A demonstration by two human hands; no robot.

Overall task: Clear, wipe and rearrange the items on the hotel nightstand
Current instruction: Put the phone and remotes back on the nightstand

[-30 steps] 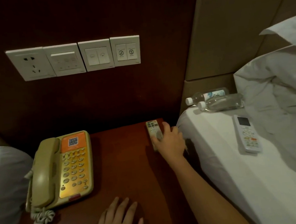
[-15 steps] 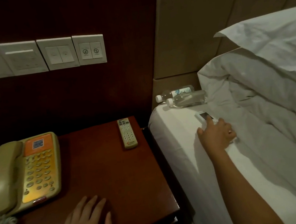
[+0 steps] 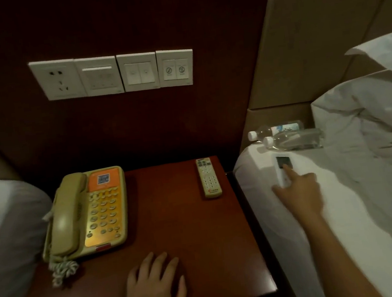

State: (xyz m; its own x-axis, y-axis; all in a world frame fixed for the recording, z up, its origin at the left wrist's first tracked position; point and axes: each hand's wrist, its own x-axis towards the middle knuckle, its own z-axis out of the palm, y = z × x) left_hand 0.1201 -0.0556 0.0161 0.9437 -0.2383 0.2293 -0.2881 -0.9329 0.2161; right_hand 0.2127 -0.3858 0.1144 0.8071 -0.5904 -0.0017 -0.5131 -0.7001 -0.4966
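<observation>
Two remotes are in view. My right hand (image 3: 298,192) reaches onto the white bed (image 3: 351,240), fingers curled loosely over the white air-conditioner remote (image 3: 282,165), index finger stretched along its face; I cannot tell whether I grip it. My left hand (image 3: 156,290) lies flat, fingers spread, holding nothing, on the wooden nightstand (image 3: 180,225), where the beige TV remote (image 3: 208,178) lies right of the telephone (image 3: 88,212).

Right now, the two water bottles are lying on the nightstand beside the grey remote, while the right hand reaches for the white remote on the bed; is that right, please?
Not quite: the head view shows the two water bottles lying on the bed, not on the nightstand. The grey remote is on the nightstand, and the right hand is on the white remote.
</observation>
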